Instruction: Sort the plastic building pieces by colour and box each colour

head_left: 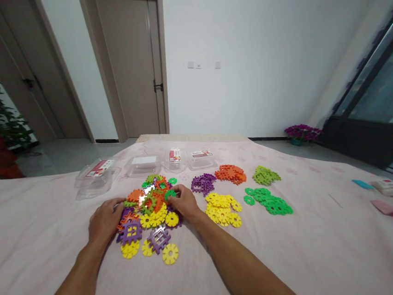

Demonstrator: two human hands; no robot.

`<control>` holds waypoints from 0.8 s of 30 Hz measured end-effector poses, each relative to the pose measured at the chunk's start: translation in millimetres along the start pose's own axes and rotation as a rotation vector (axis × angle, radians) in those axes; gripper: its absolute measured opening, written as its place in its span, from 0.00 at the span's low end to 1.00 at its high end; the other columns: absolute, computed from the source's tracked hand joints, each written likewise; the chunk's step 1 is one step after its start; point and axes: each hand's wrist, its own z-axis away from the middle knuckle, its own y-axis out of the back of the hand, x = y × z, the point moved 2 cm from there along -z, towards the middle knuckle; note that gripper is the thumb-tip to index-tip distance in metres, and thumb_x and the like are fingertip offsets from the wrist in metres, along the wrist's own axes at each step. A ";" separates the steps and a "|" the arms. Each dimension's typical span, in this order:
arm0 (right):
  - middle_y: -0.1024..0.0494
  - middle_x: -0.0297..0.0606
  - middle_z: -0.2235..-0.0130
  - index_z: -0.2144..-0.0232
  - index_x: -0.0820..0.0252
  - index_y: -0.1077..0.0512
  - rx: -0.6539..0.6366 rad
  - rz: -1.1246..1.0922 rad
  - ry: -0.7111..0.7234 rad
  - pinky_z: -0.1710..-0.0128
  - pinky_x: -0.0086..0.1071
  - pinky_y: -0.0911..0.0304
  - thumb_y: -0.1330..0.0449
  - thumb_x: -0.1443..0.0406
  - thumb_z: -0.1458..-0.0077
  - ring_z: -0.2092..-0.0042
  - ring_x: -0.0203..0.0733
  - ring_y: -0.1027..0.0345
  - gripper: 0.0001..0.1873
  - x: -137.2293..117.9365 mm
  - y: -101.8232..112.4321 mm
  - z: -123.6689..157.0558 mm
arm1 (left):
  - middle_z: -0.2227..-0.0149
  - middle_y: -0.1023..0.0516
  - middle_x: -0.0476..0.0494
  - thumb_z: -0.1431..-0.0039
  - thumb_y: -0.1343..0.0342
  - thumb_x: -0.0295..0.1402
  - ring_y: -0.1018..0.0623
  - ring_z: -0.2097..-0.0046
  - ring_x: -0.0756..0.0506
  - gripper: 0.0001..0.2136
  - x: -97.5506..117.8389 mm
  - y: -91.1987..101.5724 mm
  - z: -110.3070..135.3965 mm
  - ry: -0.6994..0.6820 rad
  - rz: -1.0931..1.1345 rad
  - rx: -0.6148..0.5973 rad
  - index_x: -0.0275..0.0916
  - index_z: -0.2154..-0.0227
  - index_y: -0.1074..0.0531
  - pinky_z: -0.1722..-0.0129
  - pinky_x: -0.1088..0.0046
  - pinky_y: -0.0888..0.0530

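A mixed heap of plastic building discs in orange, yellow, purple and green lies on the pink sheet in front of me. My left hand rests at the heap's left edge, fingers curled against the pieces. On the heap's right side, my right hand pinches a green disc. To the right lie sorted piles: purple, orange, light green, yellow and bright green.
Several clear plastic boxes stand in a row behind the heap. A blue card, a small white box and a pink card lie at the far right. Doors, a plant and a glass door surround the bed.
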 end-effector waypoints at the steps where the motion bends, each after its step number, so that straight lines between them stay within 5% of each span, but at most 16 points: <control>1: 0.23 0.34 0.66 0.62 0.59 0.26 0.008 -0.063 0.008 0.65 0.30 0.38 0.36 0.64 0.55 0.65 0.38 0.31 0.14 1.3 0.7 0.3 | 0.45 0.23 0.41 0.37 0.58 0.44 0.26 0.44 0.37 0.22 0.6 0.6 0.2 0.000 -0.004 -0.002 0.43 0.52 0.23 0.46 0.61 0.32; 6: 0.26 0.31 0.72 0.70 0.60 0.29 0.063 -0.371 0.081 0.68 0.29 0.39 0.38 0.67 0.57 0.70 0.36 0.35 0.08 6.3 3.1 -0.8 | 0.45 0.23 0.41 0.38 0.58 0.43 0.26 0.45 0.37 0.22 1.8 1.5 0.7 0.001 0.001 -0.011 0.43 0.52 0.22 0.46 0.60 0.31; 13: 0.23 0.35 0.65 0.61 0.61 0.26 0.159 -0.577 0.143 0.64 0.31 0.36 0.38 0.65 0.57 0.65 0.38 0.31 0.17 7.8 6.3 -3.4 | 0.46 0.23 0.42 0.38 0.57 0.42 0.25 0.45 0.38 0.21 -0.9 -1.5 -1.0 0.001 -0.004 0.010 0.44 0.53 0.22 0.46 0.62 0.31; 24: 0.21 0.35 0.62 0.60 0.59 0.24 -0.044 -0.501 0.150 0.68 0.29 0.35 0.41 0.70 0.60 0.70 0.34 0.33 0.21 9.1 4.1 0.9 | 0.45 0.23 0.41 0.37 0.58 0.43 0.26 0.45 0.38 0.22 -2.1 -2.3 -1.4 -0.009 -0.009 0.004 0.44 0.52 0.23 0.46 0.62 0.31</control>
